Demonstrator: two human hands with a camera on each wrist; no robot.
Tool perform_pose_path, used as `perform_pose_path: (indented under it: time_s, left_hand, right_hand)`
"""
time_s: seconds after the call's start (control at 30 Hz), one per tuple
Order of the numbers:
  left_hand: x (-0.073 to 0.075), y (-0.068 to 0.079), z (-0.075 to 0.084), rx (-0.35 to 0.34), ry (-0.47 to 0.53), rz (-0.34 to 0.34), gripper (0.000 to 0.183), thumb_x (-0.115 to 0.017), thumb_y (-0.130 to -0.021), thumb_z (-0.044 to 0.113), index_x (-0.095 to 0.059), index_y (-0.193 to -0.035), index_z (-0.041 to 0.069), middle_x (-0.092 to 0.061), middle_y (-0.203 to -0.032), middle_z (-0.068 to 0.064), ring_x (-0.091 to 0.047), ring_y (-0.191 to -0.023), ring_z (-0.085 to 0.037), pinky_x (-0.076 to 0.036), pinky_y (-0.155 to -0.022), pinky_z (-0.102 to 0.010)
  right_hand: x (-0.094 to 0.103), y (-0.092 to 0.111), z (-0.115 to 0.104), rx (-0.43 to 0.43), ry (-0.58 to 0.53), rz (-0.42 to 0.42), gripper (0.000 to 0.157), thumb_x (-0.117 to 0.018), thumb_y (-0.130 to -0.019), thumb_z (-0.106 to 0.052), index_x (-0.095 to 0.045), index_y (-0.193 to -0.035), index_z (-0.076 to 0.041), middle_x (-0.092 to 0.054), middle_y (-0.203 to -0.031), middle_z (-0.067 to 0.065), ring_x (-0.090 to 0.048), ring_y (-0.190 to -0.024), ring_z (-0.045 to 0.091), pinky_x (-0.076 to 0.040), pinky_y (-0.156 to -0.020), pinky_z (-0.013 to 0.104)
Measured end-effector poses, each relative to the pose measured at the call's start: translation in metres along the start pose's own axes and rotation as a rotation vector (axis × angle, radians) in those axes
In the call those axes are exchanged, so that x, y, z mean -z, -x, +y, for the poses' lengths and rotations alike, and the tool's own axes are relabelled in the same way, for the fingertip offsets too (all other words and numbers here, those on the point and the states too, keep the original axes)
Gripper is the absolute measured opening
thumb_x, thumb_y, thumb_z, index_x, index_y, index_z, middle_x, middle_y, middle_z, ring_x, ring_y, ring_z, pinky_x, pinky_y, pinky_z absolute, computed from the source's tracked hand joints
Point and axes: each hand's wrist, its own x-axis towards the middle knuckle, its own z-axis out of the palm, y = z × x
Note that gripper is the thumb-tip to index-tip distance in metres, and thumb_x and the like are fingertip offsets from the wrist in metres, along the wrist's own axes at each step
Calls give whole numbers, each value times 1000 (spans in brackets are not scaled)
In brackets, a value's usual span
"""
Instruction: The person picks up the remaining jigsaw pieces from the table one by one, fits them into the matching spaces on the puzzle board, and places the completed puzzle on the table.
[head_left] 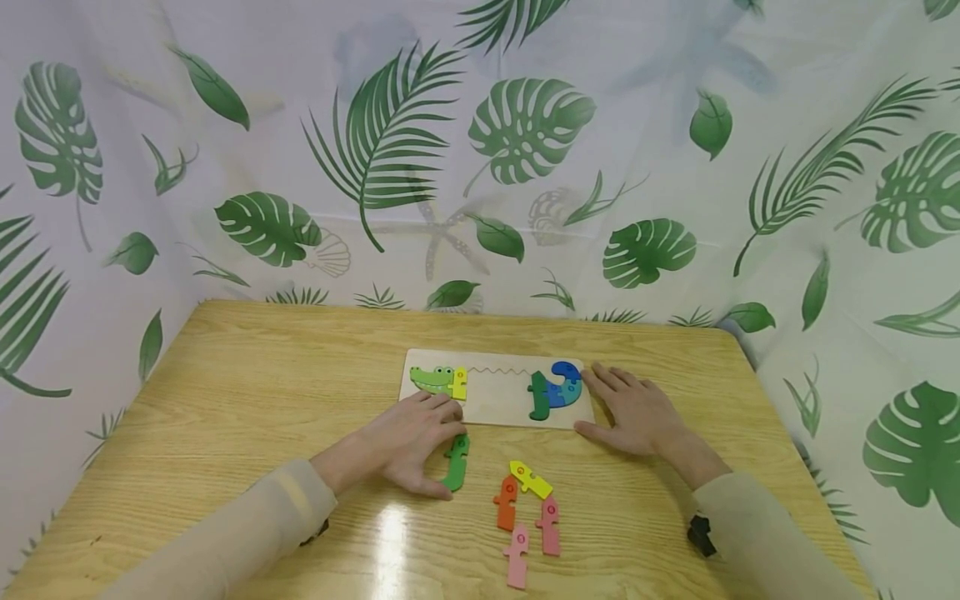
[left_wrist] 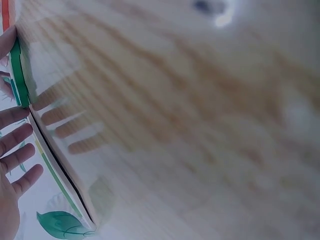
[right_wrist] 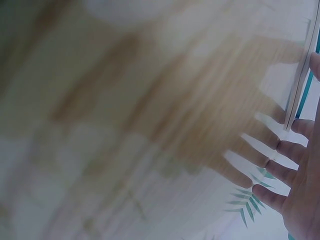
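Note:
A wooden puzzle board [head_left: 498, 400] lies on the table. A green crocodile head [head_left: 431, 377] and a yellow piece [head_left: 459, 385] sit at its left; a dark green piece [head_left: 537, 396] and blue tail pieces [head_left: 567, 385] sit at its right. Just below the board, my left hand [head_left: 417, 437] pinches a green puzzle piece [head_left: 457, 464] lengthwise between thumb and index finger, its other fingers spread towards the board's lower left edge. My right hand [head_left: 633, 408] rests with fingers spread at the board's right end, thumb at the lower corner. The left wrist view also shows the green piece [left_wrist: 19, 75].
Nearer on the table lie several loose pieces: a yellow one [head_left: 531, 480], an orange one [head_left: 507, 503], a darker pink one [head_left: 551, 527] and a light pink one [head_left: 517, 557]. A leaf-patterned curtain [head_left: 420, 167] hangs behind the wooden table [head_left: 300, 375].

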Motion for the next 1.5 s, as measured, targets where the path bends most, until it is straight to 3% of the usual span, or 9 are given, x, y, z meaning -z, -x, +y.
perform_pose_path:
  time_s: [0.73, 1.5]
  left_hand:
    - [5, -8, -8, 4, -4, 22, 90, -61, -80, 85, -62, -141, 19, -63, -143, -1, -56, -135, -22, -45, -116, -43]
    - [2, -22, -30, 56, 56, 27, 93, -64, -83, 79, -58, -148, 12, -62, -145, -8, -56, -136, -27, -47, -115, -48]
  right_hand:
    - [2, 0, 2, 0, 10, -7, 98, -48, -96, -79, -29, -168, -15, -34, -172, 17, -40, -153, 47, -36, -117, 72]
    - [-1, -2, 1, -2, 21, -10, 100, -46, -95, -81, -28, -168, -15, -33, -172, 17, -40, -154, 46, -37, -117, 72]
